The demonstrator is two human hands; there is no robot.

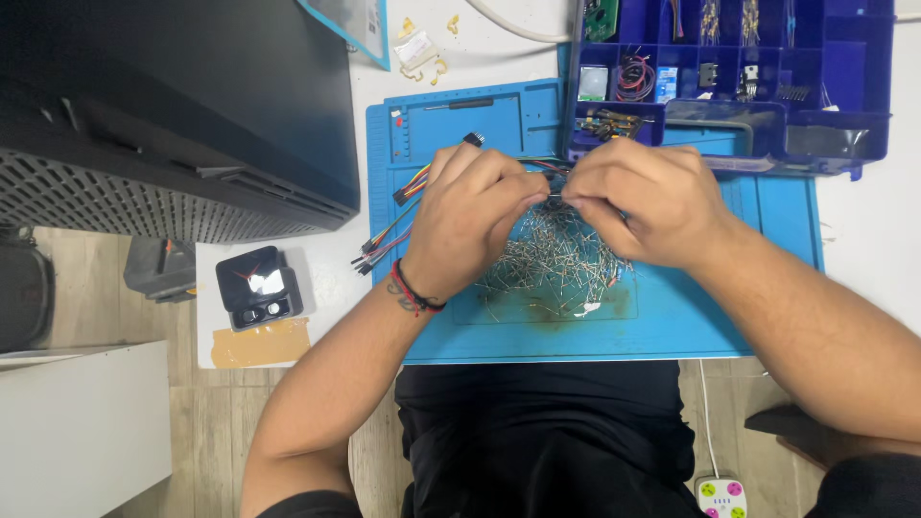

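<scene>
head view: both hands meet over the middle of a blue work mat (672, 331) on a white table (863, 240). left hand (470, 216) is curled, fingertips pressed together, pinching one end of a thin metal lead (554, 197). right hand (638, 201) is curled too, thumb and forefinger pinching the other end of the same lead, so the two sets of fingertips nearly touch. what kind of part the lead belongs to is too small to tell.

just under the hands, on the mat, lies a loose pile of thin-legged components (561, 264), spread from below the left palm to below the right wrist. a bundle of coloured jumper wires (393, 225) runs out from under the left hand toward the mat's left edge, black plugs at the ends. red and black bands sit on the left wrist.

behind the right hand, a blue compartment box (835, 86) stands open, parts in its cells. left of the mat: a small black case (257, 288), open, on the table, and a large dark machine housing (173, 115) above it.
</scene>
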